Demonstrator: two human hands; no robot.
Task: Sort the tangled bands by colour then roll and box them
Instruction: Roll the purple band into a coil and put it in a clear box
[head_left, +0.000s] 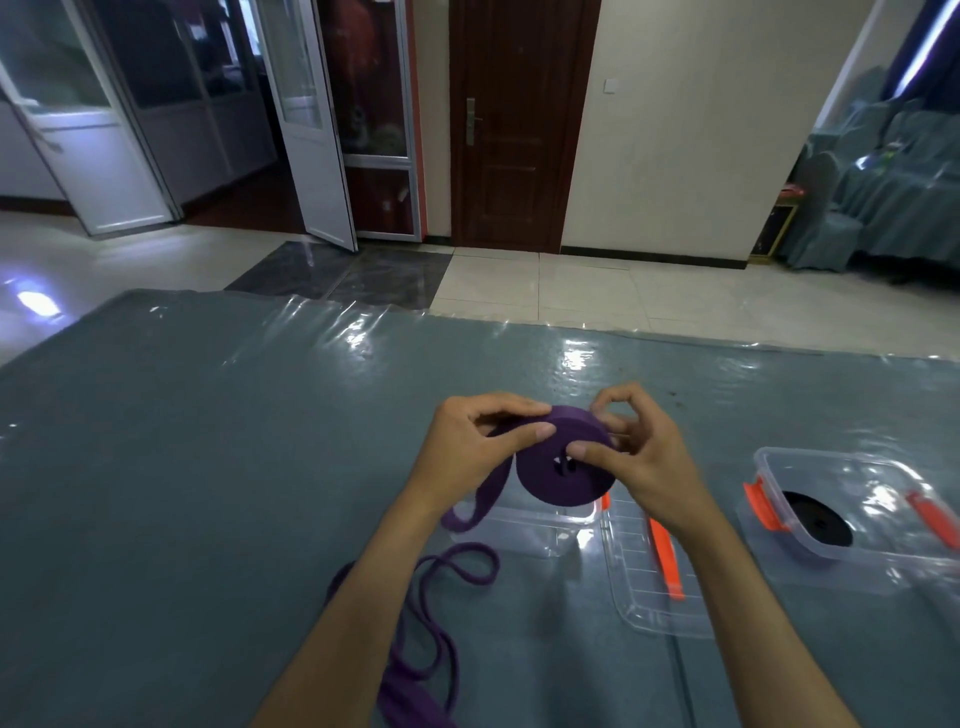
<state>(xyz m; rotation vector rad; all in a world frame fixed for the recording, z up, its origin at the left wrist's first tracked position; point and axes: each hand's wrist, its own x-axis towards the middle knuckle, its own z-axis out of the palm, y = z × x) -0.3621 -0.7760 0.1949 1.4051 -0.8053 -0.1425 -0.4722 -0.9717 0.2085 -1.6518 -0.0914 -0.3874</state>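
Two hands up over the middle of the table (208, 467), both pinching the same purple roll (563, 475). Left hand (467, 452) has thumb and fingers closed on the roll's left side where the loose band feeds in, right hand (639, 457) grips its right side. The loose tail (447, 613) trails down toward the near edge. A clear box (545, 525) sits right under the roll, lid (649, 587) beside it. Toward the right edge, another box (857, 499) holds a black roll (818, 519).
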